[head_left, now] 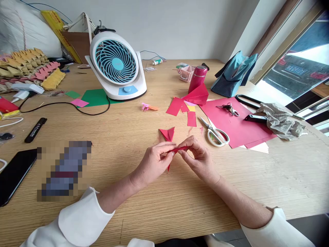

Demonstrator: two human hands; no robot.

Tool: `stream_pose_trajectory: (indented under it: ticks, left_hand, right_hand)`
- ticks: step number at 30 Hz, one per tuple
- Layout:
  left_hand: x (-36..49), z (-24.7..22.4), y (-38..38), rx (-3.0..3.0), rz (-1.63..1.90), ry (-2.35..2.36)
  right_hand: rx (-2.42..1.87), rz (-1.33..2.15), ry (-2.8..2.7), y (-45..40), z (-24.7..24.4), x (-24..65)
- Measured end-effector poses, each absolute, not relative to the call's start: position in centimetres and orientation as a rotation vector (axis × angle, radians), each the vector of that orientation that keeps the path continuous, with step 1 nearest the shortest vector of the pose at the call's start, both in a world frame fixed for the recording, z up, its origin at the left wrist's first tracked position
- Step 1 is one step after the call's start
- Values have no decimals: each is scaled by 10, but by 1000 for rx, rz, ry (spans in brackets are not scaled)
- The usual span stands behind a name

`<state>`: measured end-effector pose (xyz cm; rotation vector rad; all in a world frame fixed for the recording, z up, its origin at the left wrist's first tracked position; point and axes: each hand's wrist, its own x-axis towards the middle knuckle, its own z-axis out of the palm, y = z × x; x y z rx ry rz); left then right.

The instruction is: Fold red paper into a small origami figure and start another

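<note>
Red paper [178, 149] between both hands [153, 158] [199, 160]

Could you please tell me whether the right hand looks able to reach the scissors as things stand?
Probably yes: the scissors lie near the right hand, handles toward the person, with bare table between. That hand is pinching red paper, though, so it would likely need to let go first.

A fan [117, 64] is standing beyond the left hand [155, 159], a marker [35, 130] is lying well to that hand's left, and scissors [213, 131] are resting beyond the right hand [199, 158].
</note>
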<state>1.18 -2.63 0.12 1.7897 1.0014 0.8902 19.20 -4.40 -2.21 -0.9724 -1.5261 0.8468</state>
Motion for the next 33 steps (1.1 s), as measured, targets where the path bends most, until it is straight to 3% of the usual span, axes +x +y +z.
stream_pose_trajectory:
  ticks: [20,33]
  left_hand:
    - [12,-6,-23,1565,774,888]
    - [11,-11,-19,1479,749,866]
  right_hand:
    - [-975,1003,-1477,-45,-20,192]
    - [-898,1278,-1253,-43,-16,192]
